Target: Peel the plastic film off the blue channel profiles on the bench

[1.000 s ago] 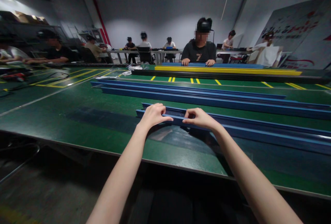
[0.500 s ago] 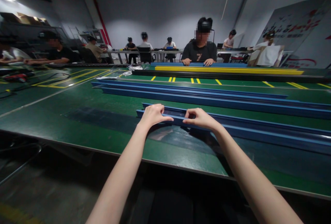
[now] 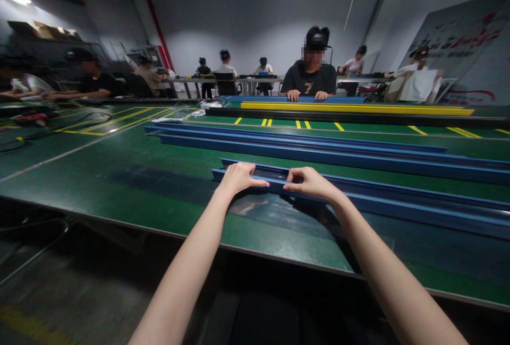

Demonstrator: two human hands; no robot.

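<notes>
A long blue channel profile (image 3: 382,203) lies on the green table (image 3: 131,209), running off to the right. Near its left end my left hand (image 3: 239,176) grips the near wall, thumb along the outer face and fingers curled over the top edge. My right hand (image 3: 308,181) clasps the same wall a short way to the right, its fingers bent into the channel. A gap of bare profile shows between the two hands. Under and in front of the profile lies a clear plastic strip (image 3: 159,183).
Beyond it lie more blue profiles (image 3: 279,151), a black profile (image 3: 223,113) and a yellow profile (image 3: 338,109). Across the table a person (image 3: 309,77) rests both hands on another blue profile (image 3: 258,99). A red tool (image 3: 34,118) with a cable sits far left.
The view has shifted very slightly. Both hands keep the same hold on the blue profile.
</notes>
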